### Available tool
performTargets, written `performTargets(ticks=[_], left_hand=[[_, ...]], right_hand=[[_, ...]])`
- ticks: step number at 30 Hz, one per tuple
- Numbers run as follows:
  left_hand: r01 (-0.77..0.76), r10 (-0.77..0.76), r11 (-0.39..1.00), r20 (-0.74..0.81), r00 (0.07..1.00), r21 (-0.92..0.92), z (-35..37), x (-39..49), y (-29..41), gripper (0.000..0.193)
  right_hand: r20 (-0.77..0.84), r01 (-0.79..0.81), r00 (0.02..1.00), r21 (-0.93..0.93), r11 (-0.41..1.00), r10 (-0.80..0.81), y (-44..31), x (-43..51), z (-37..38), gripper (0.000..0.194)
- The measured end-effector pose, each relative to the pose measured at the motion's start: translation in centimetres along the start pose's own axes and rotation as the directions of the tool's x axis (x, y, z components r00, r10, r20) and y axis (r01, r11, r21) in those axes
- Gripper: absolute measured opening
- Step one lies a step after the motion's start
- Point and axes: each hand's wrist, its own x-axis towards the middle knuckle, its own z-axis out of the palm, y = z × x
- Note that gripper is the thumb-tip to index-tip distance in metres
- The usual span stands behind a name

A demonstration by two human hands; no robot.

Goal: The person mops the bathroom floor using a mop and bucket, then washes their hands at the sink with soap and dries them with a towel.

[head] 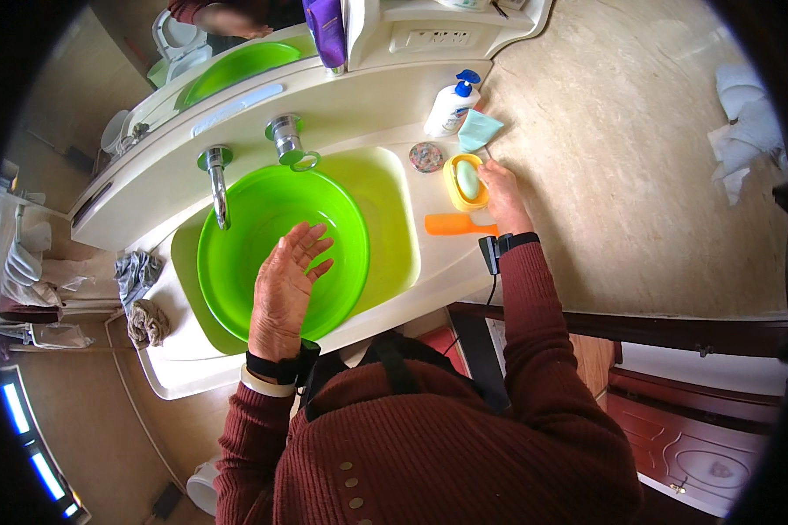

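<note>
My left hand [290, 289] hovers palm-up over a green plastic basin [226, 298], its fingers a little apart and nothing in them. The basin stands in the washbasin [397, 230] beneath a chrome spout [218, 190]. At the right end of the counter, my right hand [504, 195] reaches to the edge of a yellow soap dish [456, 197]. A pale green bar of soap [467, 180] lies in that dish, close by my fingertips; whether they grip the dish or the soap is hard to make out. An orange comb [456, 224] lies below the dish, partly behind my right wrist.
Behind the dish stand a white pump bottle [448, 108], a light-teal tube [479, 131] and a round patterned tin [426, 157]. A chrome tap handle [285, 138] juts from the ledge. Crumpled cloths [138, 275] lie on the left corner. A wall [630, 164] bounds the right.
</note>
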Motion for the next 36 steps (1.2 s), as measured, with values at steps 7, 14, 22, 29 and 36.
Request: performTargets(ticks=[7,14,22,29,36], left_hand=[[0.036,-0.035,0.996,-0.009,0.999,0.076,2.0,-0.3,-1.6,0.052],[0.197,-0.238,0.960,0.207,0.949,0.198,5.6,-0.5,-4.8,0.092],[0.183,-0.205,0.969,0.131,0.970,0.165,6.3,-1.2,-4.6,0.080],[0.139,-0.147,0.986,0.082,0.986,0.096,5.9,-2.2,-4.8,0.048],[0.090,-0.107,0.967,0.060,0.992,0.238,4.7,-2.6,-6.2,0.054]], right_hand=[[0.110,0.074,0.989,0.233,0.970,-0.102,-4.2,-5.2,1.7,0.065],[0.444,-0.282,0.889,0.724,0.629,-0.114,-6.1,-9.0,12.8,0.048],[0.327,-0.178,0.936,0.754,0.632,-0.126,-7.9,-10.4,18.9,0.033],[0.295,0.635,0.670,0.249,0.731,-0.682,-6.4,-11.1,22.0,0.024],[0.489,0.540,0.672,0.191,0.820,-0.556,-6.2,-13.5,23.0,0.024]])
